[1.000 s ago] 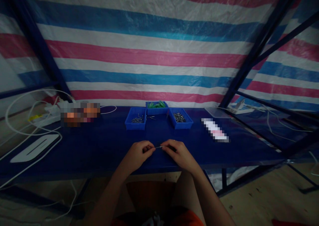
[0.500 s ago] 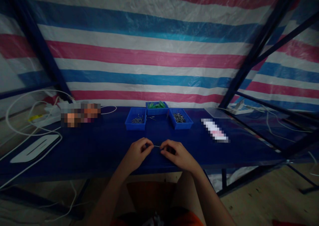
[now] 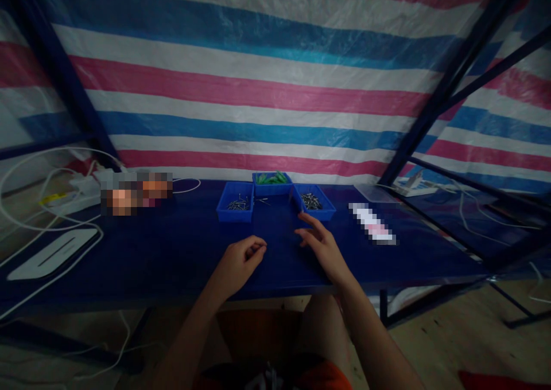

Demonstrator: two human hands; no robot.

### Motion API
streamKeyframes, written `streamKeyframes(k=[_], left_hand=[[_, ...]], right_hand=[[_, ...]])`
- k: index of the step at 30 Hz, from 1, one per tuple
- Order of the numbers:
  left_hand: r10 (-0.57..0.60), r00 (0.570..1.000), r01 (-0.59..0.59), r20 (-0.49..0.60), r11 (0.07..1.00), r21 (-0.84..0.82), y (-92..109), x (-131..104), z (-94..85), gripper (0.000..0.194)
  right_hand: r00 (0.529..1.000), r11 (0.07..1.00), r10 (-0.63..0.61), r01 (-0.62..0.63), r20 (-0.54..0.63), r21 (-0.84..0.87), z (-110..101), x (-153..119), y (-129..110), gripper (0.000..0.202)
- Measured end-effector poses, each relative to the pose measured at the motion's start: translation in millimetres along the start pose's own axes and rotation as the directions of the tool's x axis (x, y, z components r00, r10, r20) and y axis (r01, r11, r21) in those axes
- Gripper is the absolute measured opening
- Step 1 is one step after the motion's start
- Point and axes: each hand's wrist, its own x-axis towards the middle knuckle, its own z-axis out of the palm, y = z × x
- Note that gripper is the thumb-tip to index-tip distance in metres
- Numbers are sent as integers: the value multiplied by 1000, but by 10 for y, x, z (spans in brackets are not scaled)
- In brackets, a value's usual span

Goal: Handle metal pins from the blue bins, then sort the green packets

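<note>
My left hand [image 3: 243, 259] is pinched closed over the near part of the blue table [image 3: 181, 246]. Whatever sits between its fingertips is too small or hidden to make out. Fingers apart and empty, my right hand [image 3: 322, 245] reaches toward the right blue bin [image 3: 322, 212], its index fingertip by the front left corner. Small metal pieces [image 3: 310, 201] fill that bin. In the left blue bin [image 3: 235, 215] lie thin, screw-like metal pieces [image 3: 238, 204]. Behind them, a third blue bin [image 3: 273, 189] holds green pieces [image 3: 272, 178].
A few thin metal pieces [image 3: 262, 200] lie loose between the bins. White cables and a white flat device [image 3: 54, 254] are at the left. A blurred white-and-pink item [image 3: 372, 223] lies at the right. Blue frame posts [image 3: 419, 126] and a striped sheet [image 3: 258, 97] stand behind.
My right hand has left the thin metal piece that stretched between both hands, opened, and moved forward to the right bin. My left hand stays nearly in place, still pinched.
</note>
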Motion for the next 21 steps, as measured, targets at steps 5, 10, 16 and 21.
streamKeyframes(k=[5, 10, 16, 21], left_hand=[[-2, 1000, 2, 13, 1000, -3, 17, -4, -7, 21], [1, 1000, -2, 15, 1000, 22, 21, -8, -10, 21], [13, 1000, -13, 16, 999, 44, 20, -7, -12, 20], [15, 1000, -15, 14, 999, 41, 21, -5, -6, 19]], right_hand=[[999, 999, -27, 29, 36, -44, 24, 0, 75, 72], [954, 885, -167, 257, 250, -388, 64, -60, 45, 33], [837, 630, -158, 493, 523, -599, 157, 200, -139, 34], [798, 466, -81, 560, 598, -685, 435, 703, -179, 45]])
